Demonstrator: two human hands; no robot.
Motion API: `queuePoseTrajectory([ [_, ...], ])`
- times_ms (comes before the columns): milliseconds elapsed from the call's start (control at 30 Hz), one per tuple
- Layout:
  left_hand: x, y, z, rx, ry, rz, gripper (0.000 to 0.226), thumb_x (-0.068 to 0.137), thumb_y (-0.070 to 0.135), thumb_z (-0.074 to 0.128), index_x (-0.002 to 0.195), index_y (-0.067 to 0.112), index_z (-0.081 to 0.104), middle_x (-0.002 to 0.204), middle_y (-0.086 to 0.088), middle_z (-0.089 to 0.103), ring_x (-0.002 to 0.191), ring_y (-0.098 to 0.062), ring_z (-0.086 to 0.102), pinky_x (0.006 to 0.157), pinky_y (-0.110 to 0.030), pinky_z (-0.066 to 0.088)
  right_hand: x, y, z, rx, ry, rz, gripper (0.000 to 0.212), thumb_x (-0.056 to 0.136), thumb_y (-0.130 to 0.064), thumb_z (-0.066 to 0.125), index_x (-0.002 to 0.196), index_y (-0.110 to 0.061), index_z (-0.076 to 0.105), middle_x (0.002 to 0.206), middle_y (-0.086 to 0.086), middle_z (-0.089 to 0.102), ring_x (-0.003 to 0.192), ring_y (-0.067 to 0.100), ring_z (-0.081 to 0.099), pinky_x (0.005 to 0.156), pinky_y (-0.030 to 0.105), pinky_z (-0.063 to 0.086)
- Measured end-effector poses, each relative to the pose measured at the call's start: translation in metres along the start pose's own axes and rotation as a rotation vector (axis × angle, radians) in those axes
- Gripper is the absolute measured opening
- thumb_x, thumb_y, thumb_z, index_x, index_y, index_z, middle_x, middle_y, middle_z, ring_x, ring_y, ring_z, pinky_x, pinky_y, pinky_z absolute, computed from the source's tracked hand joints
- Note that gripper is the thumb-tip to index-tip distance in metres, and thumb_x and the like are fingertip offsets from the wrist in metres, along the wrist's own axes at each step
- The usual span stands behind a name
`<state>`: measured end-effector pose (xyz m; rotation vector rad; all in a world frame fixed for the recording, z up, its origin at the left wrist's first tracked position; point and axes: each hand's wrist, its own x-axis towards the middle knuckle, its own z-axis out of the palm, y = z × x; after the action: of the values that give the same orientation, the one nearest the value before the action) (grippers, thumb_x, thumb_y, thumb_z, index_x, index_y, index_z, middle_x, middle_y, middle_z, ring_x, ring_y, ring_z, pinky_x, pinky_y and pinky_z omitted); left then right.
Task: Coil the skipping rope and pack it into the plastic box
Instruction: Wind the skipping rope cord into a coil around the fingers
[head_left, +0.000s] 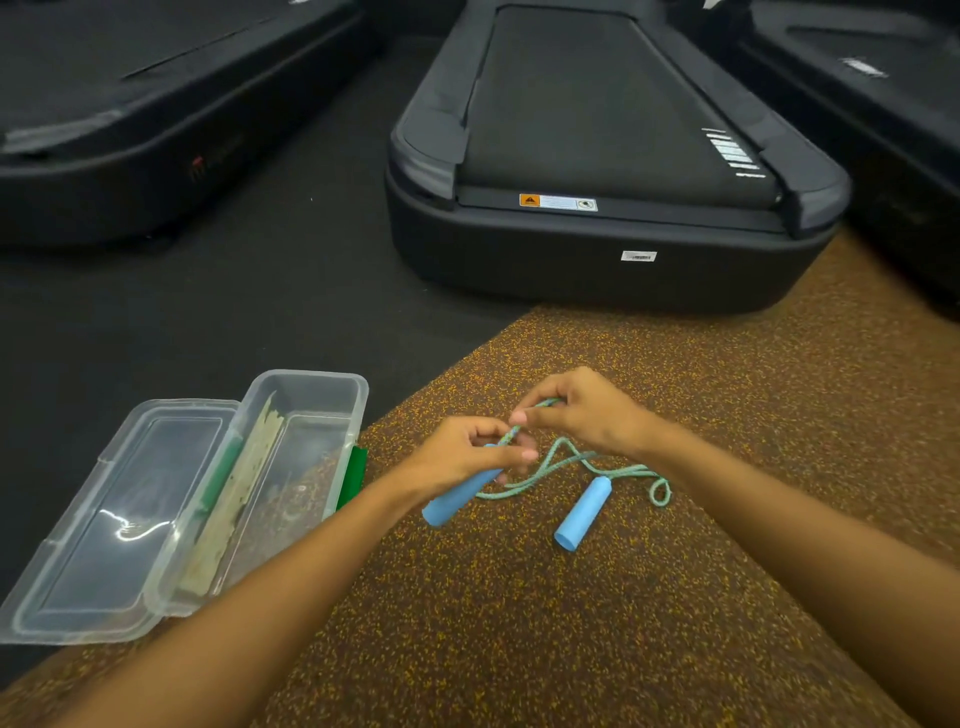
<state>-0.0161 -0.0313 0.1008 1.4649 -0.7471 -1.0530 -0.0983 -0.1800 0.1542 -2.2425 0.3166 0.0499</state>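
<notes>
A skipping rope with a pale green cord and two light blue handles lies on the speckled brown floor mat. My left hand grips one blue handle near its cord end. My right hand pinches the cord just above that handle. The other blue handle rests loose on the mat to the right, with the cord looping beside it. A clear plastic box stands open on the left, its lid folded flat beside it.
A green clasp sticks out from the box's right side. A black treadmill fills the floor ahead, with others at the left and far right. Dark floor matting lies beyond the brown mat.
</notes>
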Motion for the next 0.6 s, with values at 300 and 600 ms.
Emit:
queuePoseTrajectory([
  [300,-0.002,-0.006,0.009,-0.018,0.0,-0.01,0.009,0.079,0.004,0.068,0.081,0.01,0.063,0.074,-0.003,0.059,0.065,-0.009,0.054,0.065,-0.02,0.046,-0.006,-0.002,0.02,0.023,0.132,-0.011,0.021,0.091,-0.026,0.053,0.073,-0.018,0.057,0.062,0.003,0.064,0.055,0.007,0.06,0.055,0.016,0.045],
  [600,-0.005,-0.015,0.013,-0.042,0.054,-0.026,0.012,0.082,0.01,0.066,0.074,0.014,0.058,0.055,0.006,0.055,0.045,-0.002,0.048,0.048,-0.014,0.042,0.0,0.003,0.015,0.373,0.101,0.079,0.02,0.094,-0.02,0.048,0.076,-0.012,0.05,0.065,0.009,0.064,0.052,0.012,0.064,0.051,0.023,0.049],
])
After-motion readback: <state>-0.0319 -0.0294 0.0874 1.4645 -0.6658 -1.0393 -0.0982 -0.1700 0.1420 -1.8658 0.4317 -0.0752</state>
